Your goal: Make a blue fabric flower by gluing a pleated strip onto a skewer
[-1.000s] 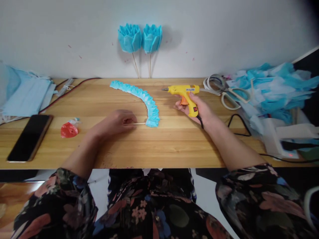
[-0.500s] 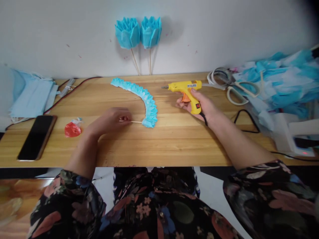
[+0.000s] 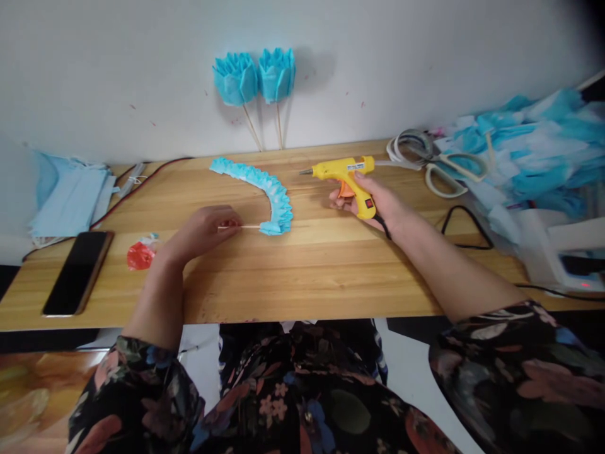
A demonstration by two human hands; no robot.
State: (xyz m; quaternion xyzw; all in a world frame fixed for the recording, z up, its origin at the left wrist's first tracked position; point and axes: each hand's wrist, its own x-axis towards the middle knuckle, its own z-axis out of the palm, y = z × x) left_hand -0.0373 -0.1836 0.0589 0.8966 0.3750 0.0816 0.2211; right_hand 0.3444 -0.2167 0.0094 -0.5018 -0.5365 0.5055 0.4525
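At your right, a heap of blue and white fabric pieces (image 3: pixel 543 148) seems to sit in clear plastic (image 3: pixel 505 221); you can't tell whether that is a box or a bag, since a white device (image 3: pixel 543 252) with a red light partly covers it.

Your left hand (image 3: pixel 203 230) rests low over the table (image 3: pixel 331 277), fingers curled in and knuckles up, pinching a thin stick (image 3: pixel 250 227) that points to your right. The stick's far end meets the near end of the pleated blue strip (image 3: pixel 282 202), which lies flat and curves away from you and back to the left.

Your right hand (image 3: pixel 363 198) is wrapped around the handle of the yellow glue gun (image 3: pixel 338 169), wrist turned inward, fingers by the orange trigger (image 3: pixel 346 189); whether the trigger is squeezed you can't tell. The nozzle (image 3: pixel 305 171) points left, near the strip but apart from it.

Behind the strip, two blue flowers (image 3: pixel 236 79) on sticks lean against the wall (image 3: pixel 368 57). Scissors (image 3: pixel 443 162) lie beside the heap. To your left are a phone (image 3: pixel 78 274), a red wrapper (image 3: pixel 140 254) and stacked face masks (image 3: pixel 70 195).
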